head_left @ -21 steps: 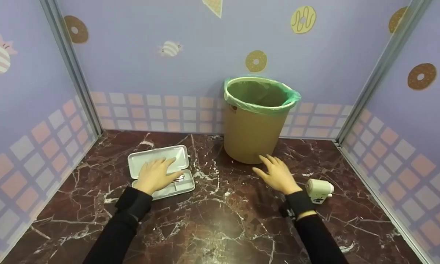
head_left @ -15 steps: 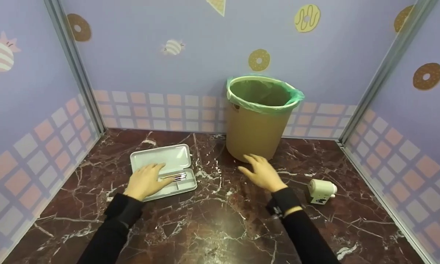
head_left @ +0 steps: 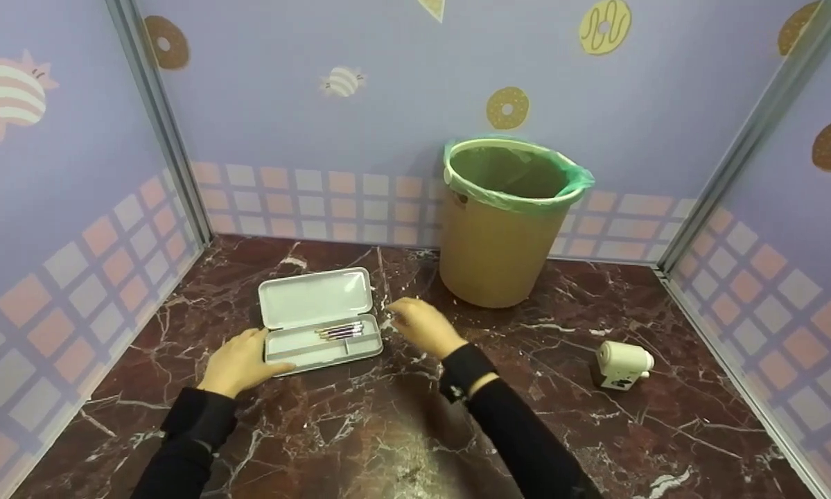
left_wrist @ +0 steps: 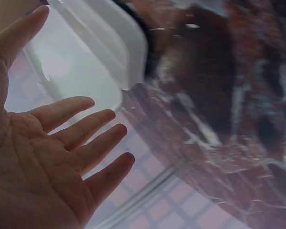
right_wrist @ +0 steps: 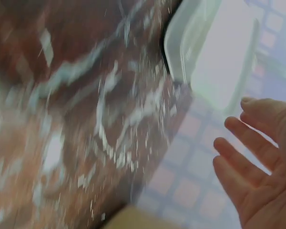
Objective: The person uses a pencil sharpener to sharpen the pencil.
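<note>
swinging away from the waste bin [head_left: 496, 256], the right hand [head_left: 425, 327] now flanks the opened pencil case [head_left: 294, 341] opposite the left hand [head_left: 238, 362]; both are loose, gripping nothing, the case within reach between them.

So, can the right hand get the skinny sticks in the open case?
Probably yes: the right hand is near one end of the case, the lid is folded back, nothing covers the skinny sticks, and the left hand is at the opposite end.
</note>
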Action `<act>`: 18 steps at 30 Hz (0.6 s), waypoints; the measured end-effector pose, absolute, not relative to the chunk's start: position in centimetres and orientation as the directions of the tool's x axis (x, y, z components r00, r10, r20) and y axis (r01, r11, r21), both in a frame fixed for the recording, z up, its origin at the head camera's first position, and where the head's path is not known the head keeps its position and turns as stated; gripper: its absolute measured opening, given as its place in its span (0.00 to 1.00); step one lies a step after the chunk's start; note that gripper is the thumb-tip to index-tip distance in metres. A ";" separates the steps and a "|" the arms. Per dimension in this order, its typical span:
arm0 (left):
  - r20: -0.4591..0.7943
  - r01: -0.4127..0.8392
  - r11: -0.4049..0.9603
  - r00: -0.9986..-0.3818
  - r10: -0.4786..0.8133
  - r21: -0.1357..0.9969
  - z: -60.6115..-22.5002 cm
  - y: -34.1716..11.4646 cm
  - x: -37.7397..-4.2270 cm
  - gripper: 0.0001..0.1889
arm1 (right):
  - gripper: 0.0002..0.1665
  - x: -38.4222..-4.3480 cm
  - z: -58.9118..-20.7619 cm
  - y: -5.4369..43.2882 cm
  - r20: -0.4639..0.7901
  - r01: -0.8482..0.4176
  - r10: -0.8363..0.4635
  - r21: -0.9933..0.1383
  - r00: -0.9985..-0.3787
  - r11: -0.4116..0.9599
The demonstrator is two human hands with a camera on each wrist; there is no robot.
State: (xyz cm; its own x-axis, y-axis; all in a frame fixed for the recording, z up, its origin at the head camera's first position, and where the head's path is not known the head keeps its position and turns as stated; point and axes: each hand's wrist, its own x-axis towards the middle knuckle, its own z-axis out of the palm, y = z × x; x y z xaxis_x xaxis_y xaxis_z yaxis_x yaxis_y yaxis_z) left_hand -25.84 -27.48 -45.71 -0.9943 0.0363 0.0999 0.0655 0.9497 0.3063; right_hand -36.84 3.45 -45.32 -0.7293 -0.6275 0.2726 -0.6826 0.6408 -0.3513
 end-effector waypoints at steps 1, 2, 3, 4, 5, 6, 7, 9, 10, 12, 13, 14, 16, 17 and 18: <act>0.095 0.060 0.947 -0.995 0.032 0.314 -45.9 -27.6 -25.7 0.44 | 0.17 -36.9 -45.5 2.8 0.273 -0.694 -0.640 -0.339 -0.718 0.635; 0.089 0.055 0.946 -0.996 0.027 0.321 -46.1 -27.8 -25.7 0.45 | 0.16 -37.0 -45.8 2.2 0.270 -0.699 -0.646 -0.328 -0.714 0.635; 0.082 0.049 0.944 -0.996 0.023 0.326 -46.2 -27.9 -25.7 0.45 | 0.15 -37.1 -46.0 1.7 0.273 -0.706 -0.652 -0.312 -0.707 0.635; 0.072 0.045 0.942 -0.997 0.022 0.331 -46.3 -27.9 -25.8 0.46 | 0.14 -37.2 -46.1 1.4 0.269 -0.705 -0.652 -0.300 -0.709 0.643; 0.065 0.042 0.940 -0.998 0.021 0.339 -46.4 -27.9 -26.0 0.46 | 0.13 -37.3 -46.3 1.1 0.269 -0.703 -0.649 -0.284 -0.712 0.652; 0.057 0.037 0.937 -0.998 0.018 0.346 -46.5 -27.8 -26.2 0.47 | 0.12 -37.4 -46.5 0.9 0.268 -0.700 -0.646 -0.271 -0.715 0.661; 0.053 0.034 0.934 -0.998 0.016 0.356 -46.6 -27.8 -26.3 0.47 | 0.11 -37.5 -46.6 0.6 0.263 -0.696 -0.645 -0.258 -0.718 0.670; 0.051 0.034 0.925 -0.999 0.016 0.378 -46.7 -27.8 -26.6 0.47 | 0.10 -37.6 -46.9 0.1 0.260 -0.691 -0.640 -0.232 -0.723 0.685; 0.053 0.037 0.920 -0.998 0.017 0.390 -46.7 -27.8 -26.7 0.46 | 0.09 -37.7 -47.1 -0.2 0.260 -0.691 -0.641 -0.221 -0.722 0.688; 0.052 0.042 0.911 -0.998 0.022 0.411 -46.9 -27.9 -26.9 0.46 | 0.06 -37.7 -47.5 -0.9 0.265 -0.693 -0.642 -0.200 -0.719 0.693; 0.051 0.044 0.907 -0.998 0.025 0.419 -47.0 -28.0 -27.0 0.46 | 0.06 -37.7 -47.7 -1.2 0.268 -0.692 -0.642 -0.191 -0.719 0.696; 0.046 0.044 0.905 -0.999 0.027 0.424 -47.1 -28.1 -27.0 0.46 | 0.05 -37.6 -47.9 -1.6 0.277 -0.694 -0.641 -0.183 -0.716 0.697; 0.035 0.042 0.902 -0.999 0.029 0.429 -47.2 -28.4 -27.0 0.46 | 0.05 -37.6 -48.2 -2.2 0.288 -0.691 -0.636 -0.162 -0.716 0.705; 0.027 0.038 0.902 -0.999 0.029 0.430 -47.3 -28.5 -27.0 0.47 | 0.06 -37.5 -48.4 -2.6 0.291 -0.686 -0.631 -0.153 -0.719 0.711; 0.022 0.036 0.901 -0.999 0.029 0.433 -47.3 -28.7 -27.0 0.47 | 0.06 -37.6 -48.5 -2.8 0.294 -0.682 -0.627 -0.140 -0.721 0.718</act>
